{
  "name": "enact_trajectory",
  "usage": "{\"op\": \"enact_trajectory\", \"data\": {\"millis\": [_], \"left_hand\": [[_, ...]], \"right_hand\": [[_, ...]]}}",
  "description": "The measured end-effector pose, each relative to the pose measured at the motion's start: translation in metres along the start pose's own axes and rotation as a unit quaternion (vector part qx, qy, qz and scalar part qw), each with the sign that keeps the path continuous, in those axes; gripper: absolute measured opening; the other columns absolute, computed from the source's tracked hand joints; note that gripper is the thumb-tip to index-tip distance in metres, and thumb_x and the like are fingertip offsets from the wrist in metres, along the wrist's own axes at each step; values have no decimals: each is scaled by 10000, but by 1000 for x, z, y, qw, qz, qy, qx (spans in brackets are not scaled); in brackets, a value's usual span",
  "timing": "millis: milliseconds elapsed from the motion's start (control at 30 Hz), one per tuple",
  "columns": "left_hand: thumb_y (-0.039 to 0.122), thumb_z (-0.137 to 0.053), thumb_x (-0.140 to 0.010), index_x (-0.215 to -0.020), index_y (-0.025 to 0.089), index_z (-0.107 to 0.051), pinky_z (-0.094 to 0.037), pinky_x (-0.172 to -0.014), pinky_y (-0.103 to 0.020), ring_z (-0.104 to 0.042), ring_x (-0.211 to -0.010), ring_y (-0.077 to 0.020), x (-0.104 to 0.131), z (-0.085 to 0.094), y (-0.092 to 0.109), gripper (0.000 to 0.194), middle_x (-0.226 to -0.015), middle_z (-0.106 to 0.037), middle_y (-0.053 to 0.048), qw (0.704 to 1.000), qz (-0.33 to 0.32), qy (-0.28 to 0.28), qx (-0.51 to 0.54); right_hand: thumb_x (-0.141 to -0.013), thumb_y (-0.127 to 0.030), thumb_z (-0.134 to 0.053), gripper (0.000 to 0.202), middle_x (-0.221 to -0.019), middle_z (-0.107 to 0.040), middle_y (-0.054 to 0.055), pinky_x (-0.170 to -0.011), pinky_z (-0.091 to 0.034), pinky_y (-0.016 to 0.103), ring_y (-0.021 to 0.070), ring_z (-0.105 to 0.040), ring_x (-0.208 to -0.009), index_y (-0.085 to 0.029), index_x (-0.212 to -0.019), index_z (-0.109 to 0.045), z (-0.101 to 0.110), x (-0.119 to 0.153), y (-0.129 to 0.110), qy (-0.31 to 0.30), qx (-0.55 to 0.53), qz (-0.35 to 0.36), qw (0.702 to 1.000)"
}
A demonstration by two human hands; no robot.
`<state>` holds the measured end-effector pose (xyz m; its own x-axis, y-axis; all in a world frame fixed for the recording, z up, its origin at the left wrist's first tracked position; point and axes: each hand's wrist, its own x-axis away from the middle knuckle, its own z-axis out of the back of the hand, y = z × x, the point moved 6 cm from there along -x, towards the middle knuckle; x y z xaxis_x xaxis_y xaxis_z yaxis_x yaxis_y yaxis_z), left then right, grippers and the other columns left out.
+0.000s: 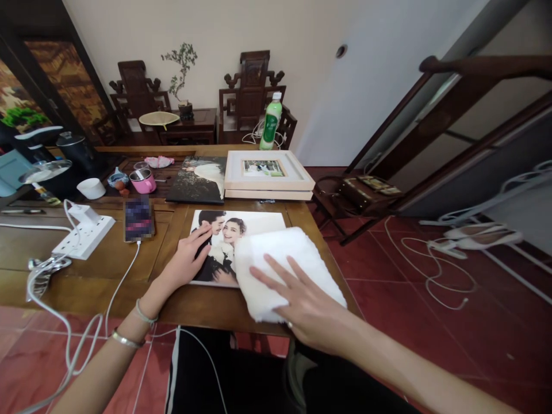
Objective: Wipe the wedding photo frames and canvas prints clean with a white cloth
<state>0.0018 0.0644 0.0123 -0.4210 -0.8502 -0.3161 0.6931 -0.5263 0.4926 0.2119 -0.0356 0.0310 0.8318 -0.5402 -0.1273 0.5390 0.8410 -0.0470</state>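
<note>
A printed photo panel [222, 270] of a couple lies flat near the front edge of the wooden table [185, 310]. My left hand [190, 253] rests on the panel's left side, its fingers stretched out over the picture. On the right part of the panel lies a folded white cloth [280, 244], which covers that side and hangs past its edge. My right hand [304, 299] lies flat on the cloth with the fingers spread.
Behind the panel are a dark photo board [190, 178] and stacked pale frames [269, 187], with a green bottle [271, 123] beyond. To the left are a charging phone [138, 219], a white power strip [92, 238], a pink cup [143, 182] and loose cables [66, 322].
</note>
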Motion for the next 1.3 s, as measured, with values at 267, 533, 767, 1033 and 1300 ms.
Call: {"op": "enact_trajectory", "data": {"millis": [267,533,767,1033,1300], "left_hand": [[281,-394,-952,-1339,178,-490,-313,-1123,-469,-371,-1366,-240,0,1,1,411,-1436,-460,-116,1000,-5,-2,7],[282,-402,-949,-1353,195,-474,-309,-1119,-482,-358,-1374,-242,1,0,-1,420,-1449,-444,-110,1000,4,-8,6],[296,-398,-952,-1357,193,-475,-300,-1131,-453,-360,-1373,-243,0,1,0,425,-1451,-443,-102,1000,17,-15,5],[275,-381,-957,-1395,205,-421,-297,-1123,-468,-333,-1386,-244,2,-1,0,445,-1479,-401,-98,999,36,-20,1],[278,-391,-955,-1383,215,-434,-310,-1111,-478,-344,-1381,-250,2,0,2,434,-1466,-418,-112,1000,20,-10,6]], "right_hand": [[-683,-64,-572,214,-1502,-344,95,-1066,-192,678,407,-165,-1392,-187,-778,-719,-2,4,-7,31,-27,28,999],[-638,4,-443,509,-1489,-355,128,-1069,-226,642,338,-182,-1406,-141,-1073,-662,5,-57,89,-24,-56,-39,997],[-725,-22,-420,510,-1453,-420,132,-1035,-282,649,361,-251,-1382,-146,-1183,-604,4,-91,98,-26,-39,-132,990],[-668,14,-481,528,-1511,-305,92,-1052,-252,678,409,-144,-1390,-216,-1105,-670,16,-35,-10,-167,-156,-122,966],[-619,28,-454,571,-1488,-354,64,-1095,-254,596,332,-191,-1397,-218,-1085,-674,27,-36,-10,-163,-190,-95,964]]}}
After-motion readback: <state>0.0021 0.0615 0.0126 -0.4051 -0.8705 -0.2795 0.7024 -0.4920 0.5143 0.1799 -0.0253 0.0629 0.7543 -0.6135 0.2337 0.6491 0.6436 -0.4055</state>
